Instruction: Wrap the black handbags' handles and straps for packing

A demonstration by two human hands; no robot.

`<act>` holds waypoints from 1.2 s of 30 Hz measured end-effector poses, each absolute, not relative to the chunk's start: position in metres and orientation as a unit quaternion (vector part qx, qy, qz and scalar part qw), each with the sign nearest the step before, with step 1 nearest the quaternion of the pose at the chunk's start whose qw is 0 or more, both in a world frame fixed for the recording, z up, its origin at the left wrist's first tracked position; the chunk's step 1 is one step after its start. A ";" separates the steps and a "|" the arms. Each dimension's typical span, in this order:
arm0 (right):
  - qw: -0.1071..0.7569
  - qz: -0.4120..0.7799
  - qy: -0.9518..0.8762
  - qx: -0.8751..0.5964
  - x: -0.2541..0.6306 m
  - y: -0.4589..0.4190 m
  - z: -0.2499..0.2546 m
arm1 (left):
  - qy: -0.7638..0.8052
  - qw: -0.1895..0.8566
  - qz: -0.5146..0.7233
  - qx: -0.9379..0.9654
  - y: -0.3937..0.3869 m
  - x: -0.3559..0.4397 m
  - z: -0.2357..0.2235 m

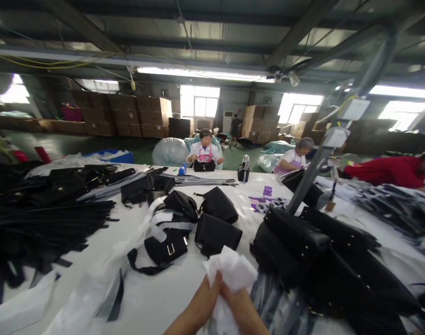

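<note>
Both my hands grip a crumpled bundle of white tissue paper (232, 270) low in the middle of the view. My left hand (206, 298) has its thumb pressed against the near side of the paper. Close beside it, my right hand (241, 304) closes on the right part; its fingertips are hidden. Just beyond the paper lies a black bag (218, 232), with a second black bag (219, 204) behind it. To the left of these, a black buckled bag (169, 237) rests with white wrapping strips over it.
Black straps (48, 228) are heaped at the left. Stacked black bags (303, 246) fill the right, beside a slanting metal post (312, 177). Across the table (136, 298), a person in a pink apron (204, 151) handles a black handbag (204, 165); other people work farther right.
</note>
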State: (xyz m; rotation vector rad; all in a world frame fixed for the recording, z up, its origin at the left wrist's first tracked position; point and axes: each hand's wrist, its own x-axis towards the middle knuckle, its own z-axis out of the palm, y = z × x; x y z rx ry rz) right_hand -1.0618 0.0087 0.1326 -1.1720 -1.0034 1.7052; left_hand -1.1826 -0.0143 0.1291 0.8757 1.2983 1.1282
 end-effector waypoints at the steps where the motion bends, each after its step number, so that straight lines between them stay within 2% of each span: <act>1: 0.415 0.667 -0.404 -0.468 -1.065 0.020 0.132 | 0.573 0.533 0.474 0.403 -0.001 -1.187 0.123; 4: 0.439 0.663 -0.379 -0.473 -1.075 0.059 0.131 | 0.609 0.457 0.474 0.442 0.039 -1.195 0.114; 11: 0.492 0.720 -0.268 -0.409 -1.103 0.151 0.116 | 0.575 0.442 0.514 0.458 0.120 -1.196 0.091; 16: 0.486 0.733 -0.229 -0.418 -1.118 0.210 0.089 | 0.538 0.483 0.559 0.405 0.175 -1.205 0.068; 21: 0.491 0.720 -0.235 -0.431 -1.135 0.278 0.065 | 0.531 0.513 0.588 0.331 0.235 -1.211 0.064; 29: 0.431 0.782 -0.273 -0.357 -1.147 0.395 0.047 | 0.544 0.525 0.606 0.248 0.357 -1.235 0.040; 33: 0.499 0.756 -0.270 -0.325 -1.115 0.413 0.032 | 0.570 0.514 0.602 0.220 0.423 -1.256 0.034; 36: 0.588 0.647 -0.294 -0.387 -1.068 0.414 -0.006 | 0.594 0.500 0.597 0.202 0.471 -1.273 0.034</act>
